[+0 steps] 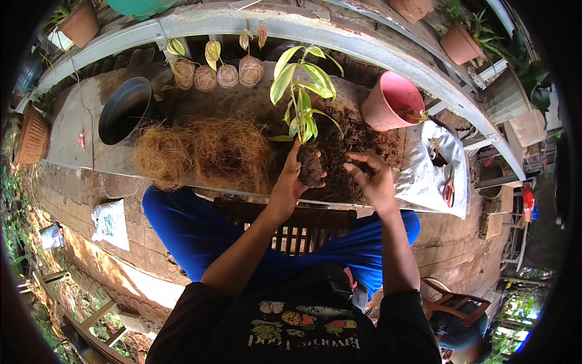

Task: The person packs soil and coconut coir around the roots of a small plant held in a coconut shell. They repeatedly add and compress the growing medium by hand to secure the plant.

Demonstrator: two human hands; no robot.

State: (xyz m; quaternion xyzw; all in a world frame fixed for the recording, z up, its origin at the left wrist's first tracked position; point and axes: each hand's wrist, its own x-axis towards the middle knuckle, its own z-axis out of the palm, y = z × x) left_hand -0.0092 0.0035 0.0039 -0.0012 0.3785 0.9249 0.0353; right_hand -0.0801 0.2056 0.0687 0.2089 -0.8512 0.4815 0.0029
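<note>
In my left hand I hold the dark soil ball at the base of a leafy plant. The plant stands upright above it, its long leaves variegated green and cream. My right hand hovers just to the right, thumb and fingertips pinched together; whether something small is between them I cannot tell. Loose dark soil is spread on the table beneath and behind both hands. Left of the plant lies a heap of brown coconut fibre, beside a smaller fibre clump.
Several string-wrapped root balls line the table's back. A black pot lies tilted at left; a pink pot leans at back right. Scissors rest on a silvery plastic sack. A metal rail runs behind.
</note>
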